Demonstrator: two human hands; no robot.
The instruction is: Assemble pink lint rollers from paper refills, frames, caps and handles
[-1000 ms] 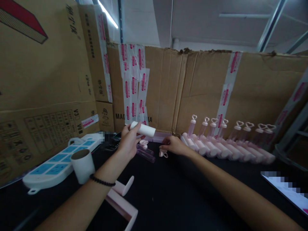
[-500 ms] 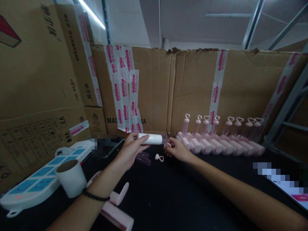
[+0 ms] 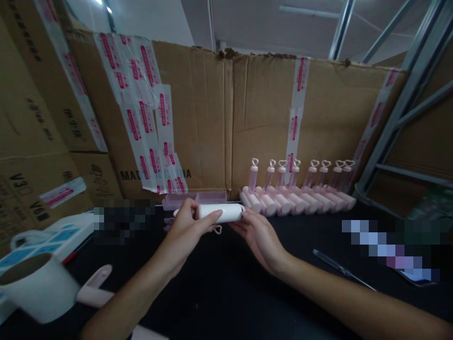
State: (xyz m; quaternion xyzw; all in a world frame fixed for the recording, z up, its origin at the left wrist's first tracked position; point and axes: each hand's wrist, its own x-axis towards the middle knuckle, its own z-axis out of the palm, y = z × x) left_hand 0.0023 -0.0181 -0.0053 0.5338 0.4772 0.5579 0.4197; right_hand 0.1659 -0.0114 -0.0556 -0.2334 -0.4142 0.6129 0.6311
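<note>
My left hand (image 3: 186, 231) grips the left part of a smooth white cylinder (image 3: 221, 213), its thumb along the front. The cylinder lies level just above the black table. At its right end, my right hand (image 3: 260, 236) has its fingers closed around the edge; whatever they cover there is hidden. A small pink heart-shaped loop (image 3: 217, 230) shows just beneath the cylinder, partly behind my left hand. To the right stands a row of several pink cylinders (image 3: 271, 206), with clear pinkish tubes (image 3: 253, 179) topped by heart loops upright behind them.
A cardboard wall (image 3: 198, 118) closes the back, with a pink tray (image 3: 212, 197) at its foot. At left are a white power strip (image 3: 53, 236), a white cup-like cylinder (image 3: 42, 293) and a pink part (image 3: 95, 290). A thin clear tool (image 3: 341, 268) lies at right.
My right hand has moved from beside the cylinder, where it pinched a small round pink piece, onto its right end. That piece is now hidden. The view has shifted left-to-right and closer.
</note>
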